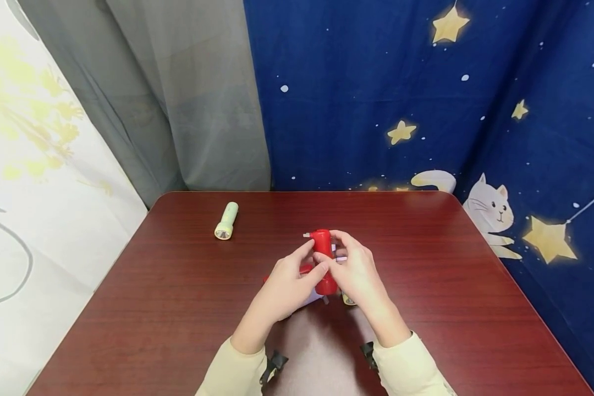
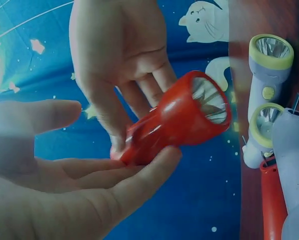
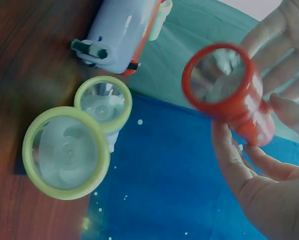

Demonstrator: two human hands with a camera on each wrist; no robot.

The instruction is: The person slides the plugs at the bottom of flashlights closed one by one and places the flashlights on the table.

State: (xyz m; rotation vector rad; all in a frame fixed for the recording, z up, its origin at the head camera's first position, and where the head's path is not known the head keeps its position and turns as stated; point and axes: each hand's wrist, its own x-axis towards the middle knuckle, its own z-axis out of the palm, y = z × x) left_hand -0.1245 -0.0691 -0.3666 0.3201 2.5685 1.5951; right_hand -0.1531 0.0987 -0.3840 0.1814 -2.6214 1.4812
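A red flashlight point(image 1: 323, 242) is held above the table, its lens end toward the person. The right hand point(image 1: 358, 272) pinches its body between thumb and fingers; in the left wrist view this hand point(image 2: 122, 55) grips the narrow rear part of the flashlight point(image 2: 174, 117). The left hand point(image 1: 282, 286) touches the body from the other side, and its fingers point(image 2: 154, 170) lie along it. In the right wrist view the red rim point(image 3: 245, 85) surrounds a clear lens.
A pale green flashlight point(image 1: 230, 214) lies at the table's back left. Beneath the hands are several more: two with yellow rims point(image 2: 272, 62) point(image 3: 102, 82), a lavender one point(image 2: 292, 155) with metal prongs and a red one point(image 2: 273, 200). Curtains point(image 1: 326, 82) hang behind the table point(image 1: 178, 330).
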